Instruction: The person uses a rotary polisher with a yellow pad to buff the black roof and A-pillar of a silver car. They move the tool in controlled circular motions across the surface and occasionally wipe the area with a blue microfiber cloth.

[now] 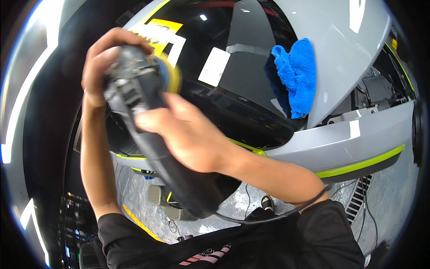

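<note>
A black power polisher point(165, 161) hangs slanted in front of me, held in both hands. My left hand point(101, 65) curls over its head at the upper left. My right hand point(188, 134) wraps round the body further back, its thumb near the switch area. The yellow foam pad point(174, 80) faces away from me, toward the dark glass of a grey car point(331, 150); whether it touches anything is hidden. Motion smears the tool and hands somewhat. From its rear end a black cord point(268, 219) runs to the right, past my right arm.
A blue microfibre towel point(300, 80) is draped on the car beside the raised grey panel point(340, 45). On the dark glass lie a white card point(215, 67) and a yellow sheet point(166, 28). Cables and a drain grate point(358, 197) are on the floor, near beige boxes point(179, 213).
</note>
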`<state>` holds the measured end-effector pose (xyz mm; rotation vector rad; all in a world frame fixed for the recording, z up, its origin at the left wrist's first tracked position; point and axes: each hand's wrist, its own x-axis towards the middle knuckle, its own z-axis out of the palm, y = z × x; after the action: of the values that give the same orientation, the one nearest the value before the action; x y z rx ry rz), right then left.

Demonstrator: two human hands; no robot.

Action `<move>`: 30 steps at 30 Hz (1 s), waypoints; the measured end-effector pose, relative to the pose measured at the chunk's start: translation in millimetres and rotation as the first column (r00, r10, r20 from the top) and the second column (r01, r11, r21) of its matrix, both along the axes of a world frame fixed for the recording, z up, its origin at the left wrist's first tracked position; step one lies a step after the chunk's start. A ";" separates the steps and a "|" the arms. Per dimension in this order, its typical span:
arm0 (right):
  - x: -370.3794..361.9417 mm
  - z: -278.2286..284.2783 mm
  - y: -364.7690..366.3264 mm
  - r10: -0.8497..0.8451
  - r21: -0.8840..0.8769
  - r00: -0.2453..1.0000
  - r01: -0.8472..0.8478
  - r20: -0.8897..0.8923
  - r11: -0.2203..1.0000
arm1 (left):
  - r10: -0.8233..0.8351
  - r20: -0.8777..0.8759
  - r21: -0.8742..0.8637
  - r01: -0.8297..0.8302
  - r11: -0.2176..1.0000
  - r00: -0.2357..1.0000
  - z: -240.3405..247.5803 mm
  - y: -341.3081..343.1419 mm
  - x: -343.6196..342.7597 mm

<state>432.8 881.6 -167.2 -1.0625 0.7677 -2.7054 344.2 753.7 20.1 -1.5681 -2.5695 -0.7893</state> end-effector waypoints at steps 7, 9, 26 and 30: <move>-26.8 55.3 -39.6 -0.395 0.007 0.887 0.408 -0.238 0.913 | 0.020 0.200 0.249 -0.071 0.966 0.980 44.5 -29.7 -10.9; -23.5 45.0 -26.1 -0.403 0.123 0.847 0.466 -0.347 0.876 | 0.002 0.176 0.217 -0.041 0.975 0.984 40.6 -26.8 -10.3; 45.7 -28.3 -10.9 -0.063 -0.177 0.998 0.063 0.005 0.982 | -0.012 0.196 0.065 -0.001 0.998 0.981 -32.4 25.9 34.9; 36.6 -22.1 -18.0 -0.078 -0.208 0.997 0.078 0.008 0.975 | 0.020 0.206 0.055 -0.031 0.998 0.978 -21.2 24.8 31.1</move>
<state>469.4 863.6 -189.3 -1.0954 0.5448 -2.9043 375.2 778.5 -1.1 -1.5078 -2.6711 -1.0661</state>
